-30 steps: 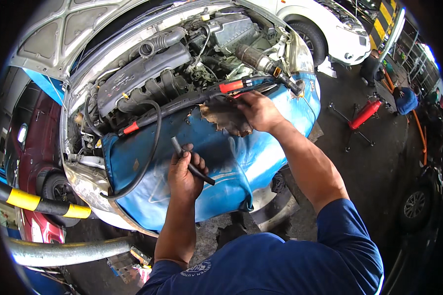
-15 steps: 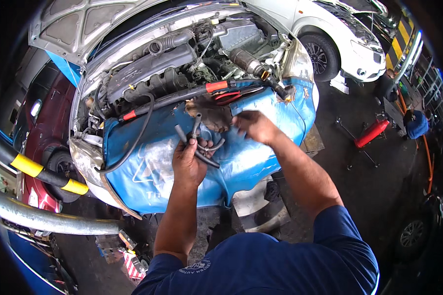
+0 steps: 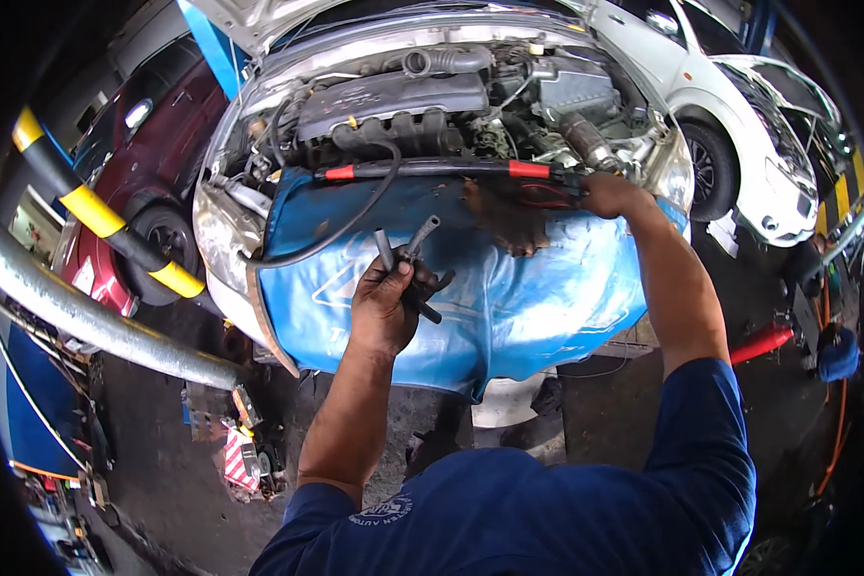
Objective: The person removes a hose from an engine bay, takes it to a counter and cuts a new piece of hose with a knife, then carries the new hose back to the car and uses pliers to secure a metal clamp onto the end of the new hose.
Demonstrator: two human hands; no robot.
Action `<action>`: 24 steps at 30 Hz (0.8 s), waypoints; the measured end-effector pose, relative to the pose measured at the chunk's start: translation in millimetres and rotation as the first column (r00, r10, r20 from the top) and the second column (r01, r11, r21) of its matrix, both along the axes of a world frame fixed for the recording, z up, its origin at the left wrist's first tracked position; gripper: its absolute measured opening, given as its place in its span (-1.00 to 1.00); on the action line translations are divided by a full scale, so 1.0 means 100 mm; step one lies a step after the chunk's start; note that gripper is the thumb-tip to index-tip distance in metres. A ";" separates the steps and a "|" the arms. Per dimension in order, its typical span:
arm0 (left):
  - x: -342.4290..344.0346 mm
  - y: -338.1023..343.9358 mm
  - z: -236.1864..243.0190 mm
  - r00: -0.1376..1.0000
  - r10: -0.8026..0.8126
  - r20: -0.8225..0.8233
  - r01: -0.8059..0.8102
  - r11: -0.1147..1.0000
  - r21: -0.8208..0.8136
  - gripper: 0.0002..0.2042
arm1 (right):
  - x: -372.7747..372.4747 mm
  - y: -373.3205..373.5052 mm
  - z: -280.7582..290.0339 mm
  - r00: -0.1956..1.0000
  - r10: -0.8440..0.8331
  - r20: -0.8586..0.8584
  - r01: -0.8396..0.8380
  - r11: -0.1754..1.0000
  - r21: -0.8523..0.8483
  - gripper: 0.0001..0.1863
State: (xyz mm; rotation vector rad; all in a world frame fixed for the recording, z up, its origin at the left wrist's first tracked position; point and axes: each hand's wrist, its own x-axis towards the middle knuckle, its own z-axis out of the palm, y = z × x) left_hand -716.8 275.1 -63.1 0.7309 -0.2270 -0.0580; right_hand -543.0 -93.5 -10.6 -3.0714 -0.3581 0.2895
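My left hand [image 3: 384,307] grips several short pieces of dark rubber hose [image 3: 422,240] with small metal clamps on them, held over the blue fender cover [image 3: 557,307]. At the cover's upper right, my right hand [image 3: 612,200] has its fingers curled among dark tools [image 3: 538,192] with red handles; what they hold is hidden. A long black bar with red bands [image 3: 432,167] lies along the front of the engine bay [image 3: 389,96]. A loose black hose [image 3: 314,252] loops down over the cover, left of my left hand. The cover has a ragged dark worn patch [image 3: 499,223].
A maroon car [image 3: 130,154] stands left, behind a striped yellow-and-black post [image 3: 91,206] and a metal pipe [image 3: 106,317]. A white vehicle [image 3: 768,173] stands right. Crouched people [image 3: 835,355] and a red jack [image 3: 758,342] are at far right; oddments [image 3: 240,451] lie on the floor.
A bundle of hose pieces replaces the single piece first seen in my left hand. My right hand left the cover's middle and is now farther right, by the tools. The view has shifted.
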 end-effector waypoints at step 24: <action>-0.27 -1.30 -0.18 0.879 -0.269 0.393 0.049 0.872 0.486 -0.71 | -2.81 0.12 -0.24 0.942 -0.258 -0.217 0.236 0.044 0.971 -0.74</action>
